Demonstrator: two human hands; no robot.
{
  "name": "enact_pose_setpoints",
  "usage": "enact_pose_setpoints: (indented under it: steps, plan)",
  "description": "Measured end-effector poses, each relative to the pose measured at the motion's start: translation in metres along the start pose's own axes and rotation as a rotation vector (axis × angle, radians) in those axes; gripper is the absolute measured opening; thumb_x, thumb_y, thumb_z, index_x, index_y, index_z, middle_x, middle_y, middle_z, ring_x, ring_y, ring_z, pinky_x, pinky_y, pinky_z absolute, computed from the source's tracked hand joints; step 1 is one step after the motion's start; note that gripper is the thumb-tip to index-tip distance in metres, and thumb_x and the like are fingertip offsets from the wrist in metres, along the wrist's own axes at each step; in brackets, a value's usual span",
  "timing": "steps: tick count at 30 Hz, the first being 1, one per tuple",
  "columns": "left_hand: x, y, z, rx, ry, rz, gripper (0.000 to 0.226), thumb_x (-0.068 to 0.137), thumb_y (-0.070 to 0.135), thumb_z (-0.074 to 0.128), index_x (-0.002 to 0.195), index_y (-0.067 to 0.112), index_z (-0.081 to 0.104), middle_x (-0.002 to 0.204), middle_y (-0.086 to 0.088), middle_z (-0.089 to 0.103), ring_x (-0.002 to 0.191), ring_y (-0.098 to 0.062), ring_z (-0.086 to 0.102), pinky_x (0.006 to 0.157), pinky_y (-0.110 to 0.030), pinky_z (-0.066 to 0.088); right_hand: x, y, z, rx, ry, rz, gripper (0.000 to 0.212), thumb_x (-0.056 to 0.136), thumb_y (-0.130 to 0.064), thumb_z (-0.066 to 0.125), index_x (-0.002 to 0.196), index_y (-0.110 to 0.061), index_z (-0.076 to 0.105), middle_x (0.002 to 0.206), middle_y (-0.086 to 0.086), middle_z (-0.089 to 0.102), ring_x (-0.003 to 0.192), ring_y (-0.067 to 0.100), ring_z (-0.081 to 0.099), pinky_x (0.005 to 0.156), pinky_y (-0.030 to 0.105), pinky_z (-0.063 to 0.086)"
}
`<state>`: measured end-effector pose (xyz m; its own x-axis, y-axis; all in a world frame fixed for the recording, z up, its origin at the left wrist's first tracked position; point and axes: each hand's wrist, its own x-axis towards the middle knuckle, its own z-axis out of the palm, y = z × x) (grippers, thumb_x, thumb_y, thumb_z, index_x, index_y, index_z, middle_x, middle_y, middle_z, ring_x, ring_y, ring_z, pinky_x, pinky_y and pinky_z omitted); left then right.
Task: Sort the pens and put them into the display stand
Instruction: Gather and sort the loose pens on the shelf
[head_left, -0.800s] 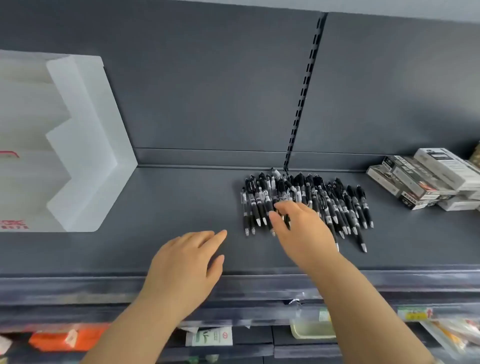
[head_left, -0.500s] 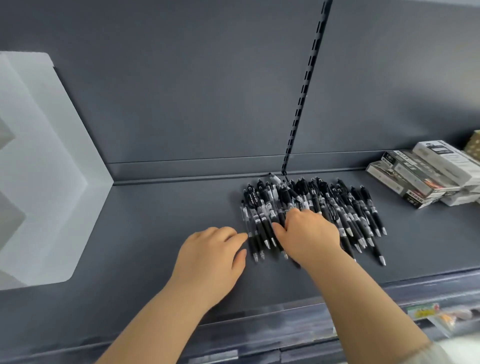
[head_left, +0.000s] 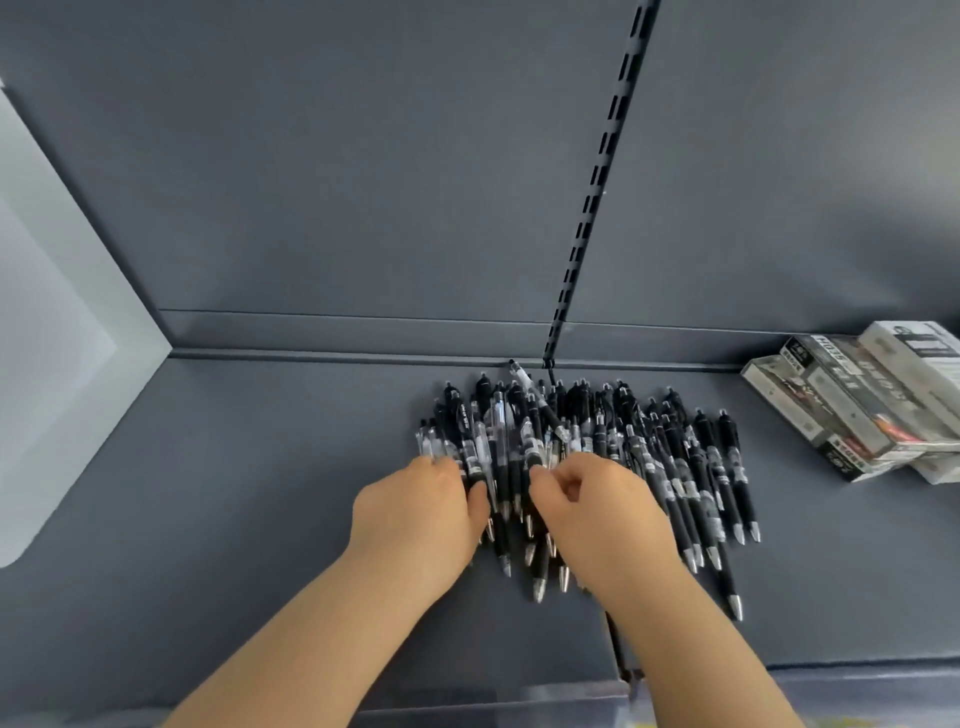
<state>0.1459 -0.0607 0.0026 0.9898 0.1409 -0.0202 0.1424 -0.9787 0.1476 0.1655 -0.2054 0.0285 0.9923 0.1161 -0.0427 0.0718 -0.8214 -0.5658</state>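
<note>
1. Black pens (head_left: 587, 457), head view: one loose pile on the grey shelf (head_left: 260, 493), right of centre. Most barrels run parallel with tips toward the person, and one pen lies crosswise on the pile's back edge.
2. Left hand (head_left: 415, 514): fingers (head_left: 441, 470) are curled close together over the leftmost pens, with the thumb against the barrels. I cannot tell whether it closes round them.
3. Right hand (head_left: 602, 525): it sits on the middle of the pile. Thumb and forefinger pinch a barrel, and the other fingers are bent beneath, partly hidden.
4. Display stand (head_left: 62, 364): translucent white, at the far left edge of the view, well apart from the pile. Its compartments are out of view.
5. Step in hand (judgement): gathering and squaring a bunch out of the pile. No pen is in the stand yet, as far as the view shows, so the task looks near its start.
6. Next move (judgement): close both hands round one aligned bunch, lift it free of its neighbours, and carry it left to the stand. Slipping barrels are the risk.
7. Counts:
   - Pens: several dozen, too overlapped for an exact count.
   - Display stands: one.
   - Hands: two.
   - Boxes (head_left: 852, 400): at least four, stacked at the right.
   - Slotted upright (head_left: 597, 182) on the back panel: one.
</note>
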Motion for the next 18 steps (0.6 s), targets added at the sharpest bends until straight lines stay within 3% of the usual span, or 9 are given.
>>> enact_pose_setpoints:
  steps: [7,12,18]
  plan:
    - [-0.004,0.009,-0.003,0.069,-0.107,-0.168,0.034,0.098,0.046,0.026,0.089,0.017,0.042,0.079,0.005,0.040,0.070,-0.016,0.049,0.057,-0.028,0.038,0.006,0.023,-0.010,0.180,-0.076,-0.073,0.035,0.091,-0.039,0.049,0.062,-0.019,0.047,0.052,-0.006,0.041,0.048,0.009,0.036,0.053,0.028,0.038]
    - [-0.002,0.017,-0.004,-0.067,-0.171,-0.219,0.027,0.096,0.041,0.037,0.086,0.016,0.041,0.090,0.001,0.042,0.069,-0.015,0.048,0.061,-0.028,0.040,0.007,0.026,-0.010,0.228,-0.104,-0.110,0.035,0.091,-0.039,0.049,0.062,-0.019,0.046,0.050,-0.005,0.041,0.046,0.009,0.036,0.054,0.031,0.041]
    - [0.008,0.029,0.005,-0.116,-0.104,-0.292,0.028,0.097,0.035,0.040,0.101,0.008,0.047,0.103,-0.006,0.040,0.081,-0.018,0.042,0.070,-0.026,0.039,0.007,0.026,-0.011,0.247,-0.105,-0.134,0.035,0.090,-0.039,0.051,0.060,-0.021,0.046,0.048,-0.007,0.041,0.046,0.009,0.037,0.055,0.031,0.044]
